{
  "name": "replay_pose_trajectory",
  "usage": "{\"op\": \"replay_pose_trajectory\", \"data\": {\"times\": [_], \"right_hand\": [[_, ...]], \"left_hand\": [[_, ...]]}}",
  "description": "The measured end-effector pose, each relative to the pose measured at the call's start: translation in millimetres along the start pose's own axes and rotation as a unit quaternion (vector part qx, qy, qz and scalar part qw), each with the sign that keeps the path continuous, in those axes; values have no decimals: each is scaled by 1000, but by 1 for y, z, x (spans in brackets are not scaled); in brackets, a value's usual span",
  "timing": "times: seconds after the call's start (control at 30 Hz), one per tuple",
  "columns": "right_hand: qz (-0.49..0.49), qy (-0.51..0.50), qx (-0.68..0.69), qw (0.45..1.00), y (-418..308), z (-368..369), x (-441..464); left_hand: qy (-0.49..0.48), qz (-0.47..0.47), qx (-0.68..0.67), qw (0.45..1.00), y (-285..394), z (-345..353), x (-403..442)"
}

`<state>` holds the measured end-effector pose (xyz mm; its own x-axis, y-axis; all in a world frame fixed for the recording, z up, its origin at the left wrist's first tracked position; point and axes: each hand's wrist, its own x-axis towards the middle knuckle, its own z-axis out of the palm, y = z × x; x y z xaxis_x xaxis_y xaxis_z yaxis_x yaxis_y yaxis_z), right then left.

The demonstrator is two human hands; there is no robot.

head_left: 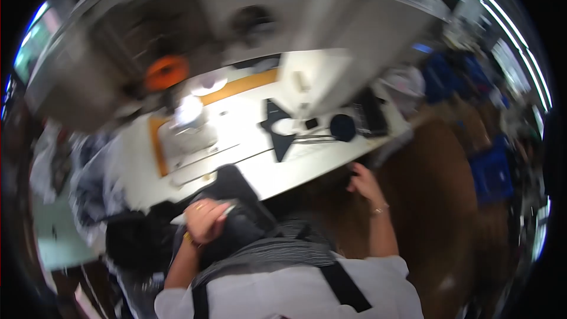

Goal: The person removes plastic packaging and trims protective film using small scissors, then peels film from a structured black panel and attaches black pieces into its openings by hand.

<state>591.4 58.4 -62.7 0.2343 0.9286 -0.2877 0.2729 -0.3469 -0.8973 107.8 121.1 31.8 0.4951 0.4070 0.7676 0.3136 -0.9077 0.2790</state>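
My left hand [205, 220] is closed above my lap, in front of a dark grey padded piece [239, 192] at the table's front edge. A small white thing [179, 219] pokes out on both sides of the fist; blur hides its kind. My right hand [366, 184] hangs by the front edge of the white sewing table [289, 175], fingers loosely bent and apart, nothing visible in them. On the table lie a dark angular cut piece [282, 149], a dark round piece [342, 127] and a small black square [311, 123].
A large grey machine body [366, 18] overhangs the table, with an orange round part [166, 72] and a bright lamp [189, 110]. A black tray [371, 112] lies at the right end. Grey bundled material [97, 183] is at left; a blue crate [491, 171] stands right.
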Motion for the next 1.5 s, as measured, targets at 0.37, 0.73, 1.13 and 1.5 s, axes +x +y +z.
{"op": "replay_pose_trajectory", "data": {"times": [0.37,0.73,1.13,1.5], "right_hand": [[-365,-194,-79,907,-191,154,-67],[-489,-80,-251,832,-202,285,-37],[-344,-154,-54,925,-188,275,-2],[-250,-279,220,901,-197,246,-8]], "left_hand": [[89,-227,-352,904,2,-23,-10],[150,-323,-476,804,-3,-42,-7],[35,-421,397,815,68,-92,-62],[20,-384,359,850,49,-76,-76]]}}
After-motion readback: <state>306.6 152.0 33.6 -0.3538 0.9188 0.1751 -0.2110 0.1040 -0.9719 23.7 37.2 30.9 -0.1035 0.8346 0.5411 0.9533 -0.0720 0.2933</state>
